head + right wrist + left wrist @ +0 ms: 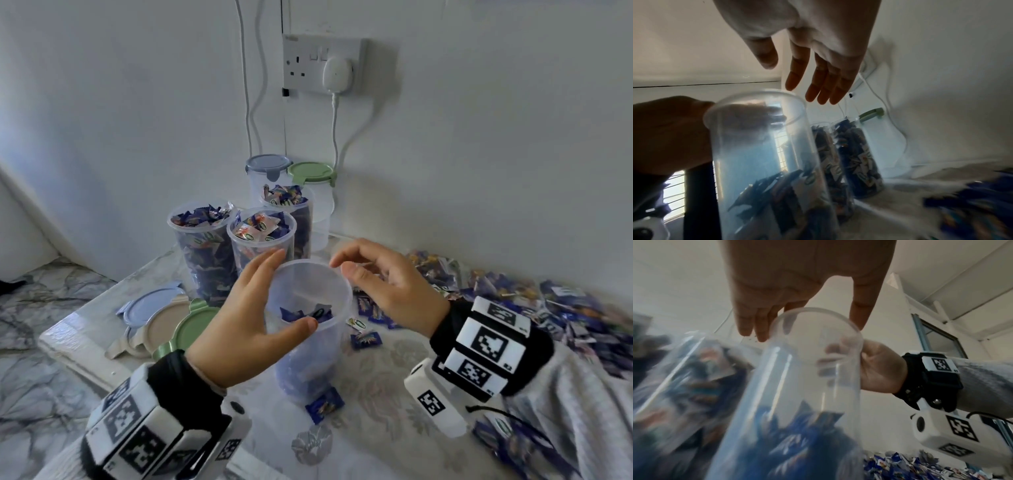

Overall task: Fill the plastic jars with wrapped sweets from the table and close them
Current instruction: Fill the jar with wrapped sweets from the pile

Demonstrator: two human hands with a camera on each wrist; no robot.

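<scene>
My left hand (pixel 246 325) grips the upright part-filled jar (pixel 310 329) near its rim, my empty right hand (pixel 387 287) hovers loose over its mouth, sweets (pixel 513 305) just right of it.

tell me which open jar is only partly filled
The front jar that the left hand holds: sweets reach only partway up, while the three open jars behind are full.

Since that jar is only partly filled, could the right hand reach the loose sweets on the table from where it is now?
Probably yes: the right hand is open and holds nothing, and the loose sweets lie uncovered beside it.
</scene>
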